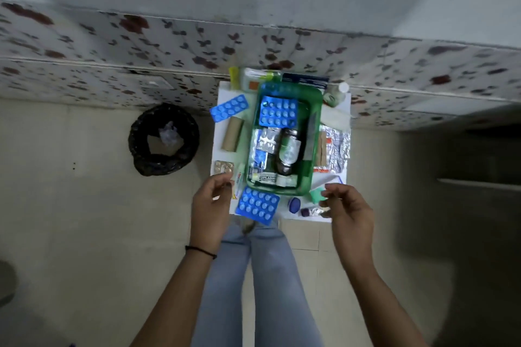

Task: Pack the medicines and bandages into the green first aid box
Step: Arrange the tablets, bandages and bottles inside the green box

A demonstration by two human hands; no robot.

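The green first aid box (318, 132) stands open in the middle of a small white table (218, 135). Inside lie a blue blister pack (279, 111), silver strips (266, 139), a dark bottle (289, 151) and a tube. Another blue blister pack (257, 205) lies at the table's near edge, a third (229, 107) at the far left. A tan bandage roll (232, 134) lies left of the box. My left hand (211, 205) hovers near the front left corner, fingers apart. My right hand (349, 213) hovers at the front right, empty, beside a small green item (315, 196).
A black waste bin (163, 139) stands on the floor left of the table. Foil strips (335, 149) and a white-capped bottle (337, 94) lie right of the box; cartons lean at the back against the patterned wall. A small blue cap (294, 204) sits near the front edge.
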